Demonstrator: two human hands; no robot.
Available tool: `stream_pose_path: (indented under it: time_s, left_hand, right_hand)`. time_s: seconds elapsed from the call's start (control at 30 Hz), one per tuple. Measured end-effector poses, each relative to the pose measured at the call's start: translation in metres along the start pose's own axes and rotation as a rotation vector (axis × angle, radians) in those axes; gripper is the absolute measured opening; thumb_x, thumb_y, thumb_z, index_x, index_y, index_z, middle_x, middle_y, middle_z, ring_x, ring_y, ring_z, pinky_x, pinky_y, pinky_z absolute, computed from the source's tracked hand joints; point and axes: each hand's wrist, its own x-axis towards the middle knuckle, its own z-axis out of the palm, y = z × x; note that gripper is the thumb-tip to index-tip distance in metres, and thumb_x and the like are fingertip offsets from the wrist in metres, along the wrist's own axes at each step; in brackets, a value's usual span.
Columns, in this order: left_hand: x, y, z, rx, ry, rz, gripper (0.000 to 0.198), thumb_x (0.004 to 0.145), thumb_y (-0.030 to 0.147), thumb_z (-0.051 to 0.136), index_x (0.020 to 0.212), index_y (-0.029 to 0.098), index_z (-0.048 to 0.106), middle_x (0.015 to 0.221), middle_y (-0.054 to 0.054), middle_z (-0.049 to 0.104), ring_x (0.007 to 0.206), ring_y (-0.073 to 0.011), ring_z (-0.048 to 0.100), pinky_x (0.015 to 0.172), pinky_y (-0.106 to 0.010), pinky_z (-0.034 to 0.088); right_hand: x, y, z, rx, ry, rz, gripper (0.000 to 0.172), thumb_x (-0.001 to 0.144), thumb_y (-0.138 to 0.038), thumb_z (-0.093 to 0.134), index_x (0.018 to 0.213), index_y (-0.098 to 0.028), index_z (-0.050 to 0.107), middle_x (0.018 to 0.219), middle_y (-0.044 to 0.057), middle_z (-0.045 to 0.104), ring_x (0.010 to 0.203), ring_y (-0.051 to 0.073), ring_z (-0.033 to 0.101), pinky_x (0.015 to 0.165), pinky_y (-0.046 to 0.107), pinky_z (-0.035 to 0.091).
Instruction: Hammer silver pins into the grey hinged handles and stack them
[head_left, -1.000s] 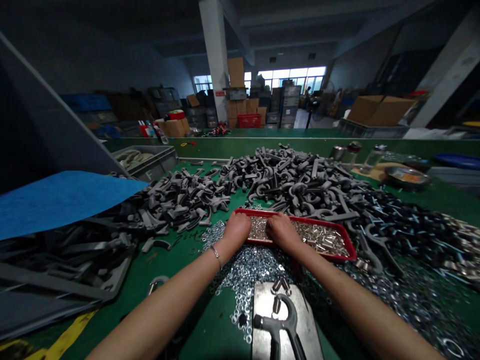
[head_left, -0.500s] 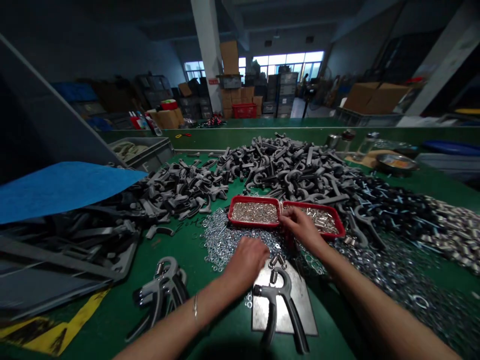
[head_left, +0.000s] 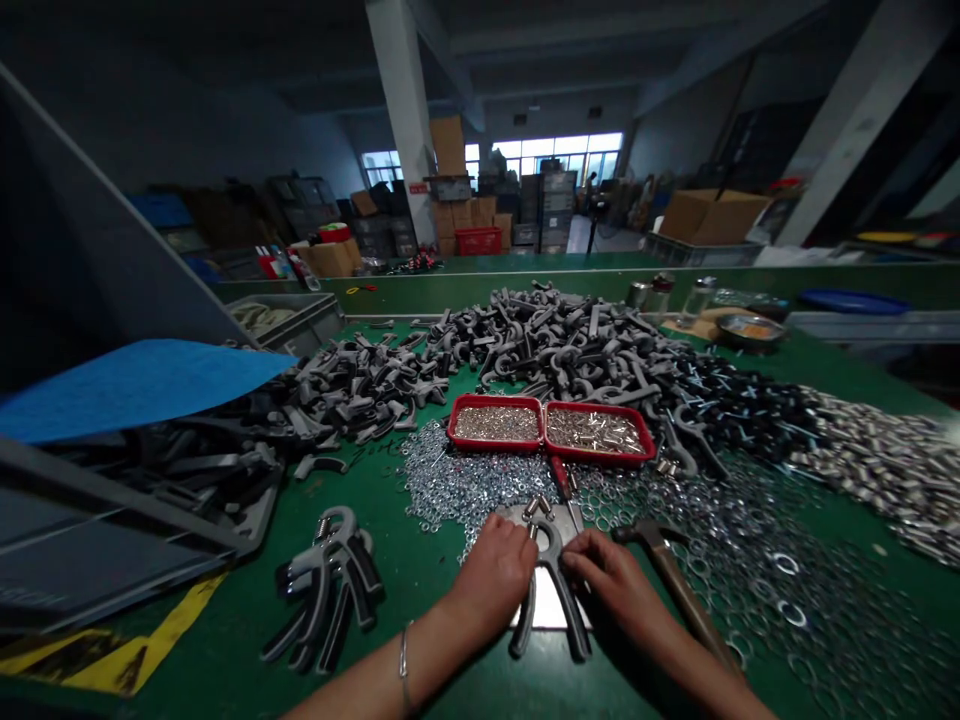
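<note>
A grey and black hand grip strengthener lies on a metal plate, its two handles toward me. My left hand is closed over its left side, hiding the adjusting knob and part of the spring. My right hand is beside its right handle, thumb and fingers pinched together; anything between them is too small to make out. Just above the grip lie a few short springs. A red-handled screwdriver points toward the plate from the trays. Right of my right hand lies a claw hammer.
Two red trays hold small metal parts. Loose nuts and rings spread around them. Behind is a heap of grey handles. Several assembled grips lie left, beside a grey crate.
My right hand has come back from the red tray's edge to the hand grip. My left hand has moved down onto the grip's left side. The hammer and screwdriver are now uncovered.
</note>
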Motion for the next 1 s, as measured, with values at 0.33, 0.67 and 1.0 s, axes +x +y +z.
stream_pose_path:
  time_s: [0.33, 0.67, 1.0]
  left_hand:
    - [-0.006, -0.006, 0.009, -0.008, 0.101, 0.091, 0.021, 0.097, 0.010, 0.046, 0.083, 0.013, 0.061, 0.081, -0.008, 0.064, 0.078, -0.0235, 0.060, 0.080, -0.041, 0.048]
    - [-0.019, -0.005, 0.017, -0.036, 0.087, 0.156, 0.020, 0.099, 0.013, 0.044, 0.107, 0.011, 0.062, 0.097, -0.010, 0.066, 0.091, -0.0248, 0.060, 0.085, -0.042, 0.049]
    - [-0.025, -0.021, -0.004, -0.553, 0.094, -0.197, 0.024, 0.095, 0.010, 0.053, 0.115, 0.020, 0.061, 0.115, -0.006, 0.066, 0.110, -0.0214, 0.058, 0.100, -0.040, 0.044]
  right_hand:
    - [0.006, 0.007, 0.018, -0.259, -0.003, -0.353, 0.014, 0.098, -0.027, 0.054, 0.088, -0.024, 0.062, 0.091, 0.005, 0.065, 0.091, 0.025, 0.058, 0.087, 0.041, 0.046]
    - [0.010, 0.014, 0.022, -0.457, 0.008, -0.545, 0.015, 0.101, -0.024, 0.048, 0.093, -0.020, 0.059, 0.091, 0.007, 0.065, 0.089, 0.023, 0.058, 0.081, 0.037, 0.051]
    - [0.015, 0.017, 0.024, -0.692, -0.045, -0.592, 0.017, 0.100, -0.020, 0.049, 0.091, -0.017, 0.063, 0.089, 0.009, 0.065, 0.083, 0.024, 0.057, 0.070, 0.035, 0.051]
